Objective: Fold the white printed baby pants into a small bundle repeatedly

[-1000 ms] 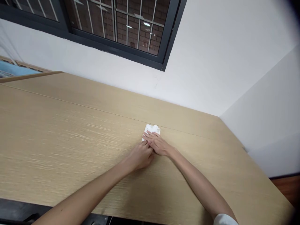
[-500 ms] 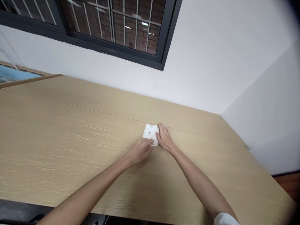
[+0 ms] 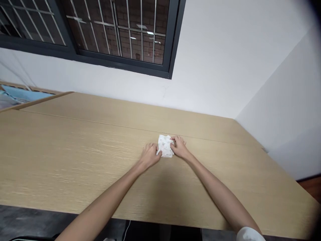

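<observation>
Right hand (image 3: 180, 149) has slid off the top of the folded cloth (image 3: 165, 150) to its right edge, left hand (image 3: 149, 156) to its left edge. Cloth lies mid-table (image 3: 75, 150), near the seam. Both probably pinch it; too small to confirm. Keep corners aligned and press flat.

On the wooden table (image 3: 75, 157), left hand (image 3: 149, 155) and right hand (image 3: 181, 149) flank a folded white cloth (image 3: 165, 149) (both touching it).

cloth (image 3: 165, 149) on table (image 3: 75, 157) | left hand (image 3: 149, 156) left | right hand (image 3: 180, 149) right
</observation>
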Demonstrator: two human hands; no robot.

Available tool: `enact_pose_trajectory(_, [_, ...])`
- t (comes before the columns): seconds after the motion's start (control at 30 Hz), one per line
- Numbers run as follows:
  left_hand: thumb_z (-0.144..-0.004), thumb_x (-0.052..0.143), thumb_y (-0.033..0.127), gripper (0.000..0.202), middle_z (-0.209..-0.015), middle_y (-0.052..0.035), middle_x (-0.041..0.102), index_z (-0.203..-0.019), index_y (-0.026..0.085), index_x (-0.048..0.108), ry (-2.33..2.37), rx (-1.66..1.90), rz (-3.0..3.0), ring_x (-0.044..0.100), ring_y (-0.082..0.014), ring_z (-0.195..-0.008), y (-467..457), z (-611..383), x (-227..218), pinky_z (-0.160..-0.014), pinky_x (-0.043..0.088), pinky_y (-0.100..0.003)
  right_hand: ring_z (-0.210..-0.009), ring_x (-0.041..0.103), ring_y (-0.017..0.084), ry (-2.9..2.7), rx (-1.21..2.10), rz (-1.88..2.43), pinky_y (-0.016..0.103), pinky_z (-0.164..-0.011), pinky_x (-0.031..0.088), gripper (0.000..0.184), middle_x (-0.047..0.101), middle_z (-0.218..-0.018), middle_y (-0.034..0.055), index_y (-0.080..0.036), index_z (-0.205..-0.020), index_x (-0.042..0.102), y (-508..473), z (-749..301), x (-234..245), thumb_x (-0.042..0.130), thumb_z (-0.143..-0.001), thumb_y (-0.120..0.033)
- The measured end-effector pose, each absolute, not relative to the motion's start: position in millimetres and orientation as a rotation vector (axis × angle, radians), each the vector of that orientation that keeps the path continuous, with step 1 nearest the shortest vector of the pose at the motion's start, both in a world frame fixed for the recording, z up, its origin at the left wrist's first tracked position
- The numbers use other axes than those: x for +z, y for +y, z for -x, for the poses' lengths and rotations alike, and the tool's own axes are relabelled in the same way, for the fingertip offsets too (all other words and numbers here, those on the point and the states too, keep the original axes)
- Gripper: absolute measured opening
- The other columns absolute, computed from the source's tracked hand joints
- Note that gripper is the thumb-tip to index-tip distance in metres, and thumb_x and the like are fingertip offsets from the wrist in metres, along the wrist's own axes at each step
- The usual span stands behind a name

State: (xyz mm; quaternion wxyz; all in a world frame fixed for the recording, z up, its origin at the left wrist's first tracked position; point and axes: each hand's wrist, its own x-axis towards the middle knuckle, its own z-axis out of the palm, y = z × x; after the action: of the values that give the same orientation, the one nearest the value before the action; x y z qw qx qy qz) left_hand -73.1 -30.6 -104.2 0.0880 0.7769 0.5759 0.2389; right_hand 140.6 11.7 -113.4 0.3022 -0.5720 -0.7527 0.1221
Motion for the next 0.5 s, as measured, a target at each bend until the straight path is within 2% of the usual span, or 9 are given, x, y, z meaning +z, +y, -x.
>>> enact_pose_trajectory(0.17, [-0.084, 0.061, 0.029, 0.009, -0.089, -0.0052, 0.067, -0.083, 0.022, 0.056, 1.387, 0.655, -2.403, 0.062, -0.0234, -0.087, -52.5, 58.0, -93.1, -0.081, 0.049, -0.036, -0.111, 0.058, 0.029, -2.082, 0.389, 1.499, 0.044, -0.097, 0.036, 0.025, 0.067, -0.111, 0.0076, -0.023, -0.107, 0.059, -32.9, -163.5, -99.7, 0.057, -0.082, -0.021])
enact_pose_trajectory(0.37, [-0.078, 0.065, 0.024, 0.013, -0.086, -0.0015, 0.066, -0.078, 0.022, 0.053, 0.787, 0.511, -2.433, 0.058, -0.0168, -0.078, -105.6, 29.3, -83.7, -0.071, 0.047, -0.029, -0.096, 0.060, 0.025, -2.182, 0.536, 1.567, 0.041, -0.094, 0.041, 0.011, 0.067, -0.094, 0.0033, -0.025, -0.097, 0.056, -129.0, -208.5, -73.7, 0.057, -0.090, -0.033])
enact_pose_trajectory(0.5, [-0.075, 0.075, 0.033, 0.022, -0.084, 0.0014, 0.066, -0.080, 0.021, 0.058, 0.327, 0.350, -2.320, 0.060, -0.0145, -0.078, -136.1, 12.9, -89.6, -0.075, 0.050, -0.026, -0.084, 0.060, 0.024, -1.958, 0.838, 1.634, 0.034, -0.078, 0.049, 0.022, 0.065, -0.085, 0.0024, -0.025, -0.090, 0.058, -215.5, -236.0, -54.6, 0.064, -0.089, -0.046])
